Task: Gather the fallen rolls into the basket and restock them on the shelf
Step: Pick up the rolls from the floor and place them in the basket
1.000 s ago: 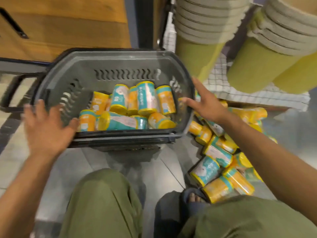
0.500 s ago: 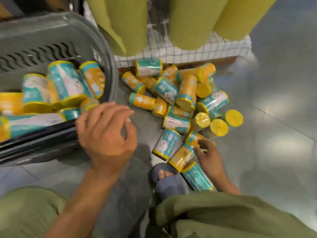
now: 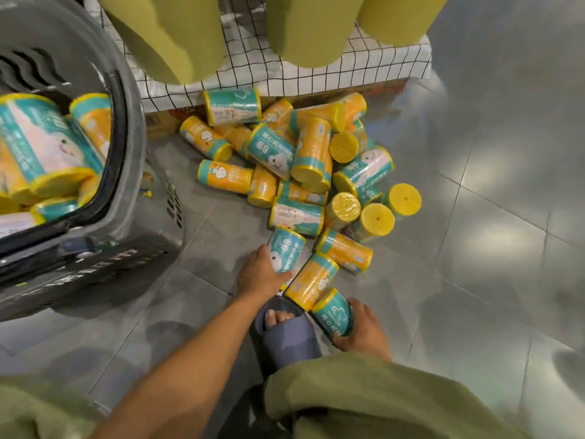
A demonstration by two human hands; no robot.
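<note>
Several yellow and teal rolls lie in a heap (image 3: 304, 160) on the grey floor, against the base of a shelf. My left hand (image 3: 261, 274) grips a teal roll (image 3: 286, 250) at the near edge of the heap. My right hand (image 3: 364, 327) grips another teal roll (image 3: 334, 313) beside my slipper. An orange roll (image 3: 311, 280) lies between those two. The grey plastic basket (image 3: 126, 172) stands at the left with several rolls inside it.
A shelf base draped in white grid-patterned cloth (image 3: 316, 74) runs behind the heap, with big olive-green rolls (image 3: 313, 26) above it. My foot in a grey-blue slipper (image 3: 285, 331) sits between my hands. Bare tiled floor (image 3: 490, 232) stretches to the right.
My left hand has left the basket's edge and come down onto a teal roll by the heap. My right hand has shifted from an orange roll to the teal roll nearest my foot.
</note>
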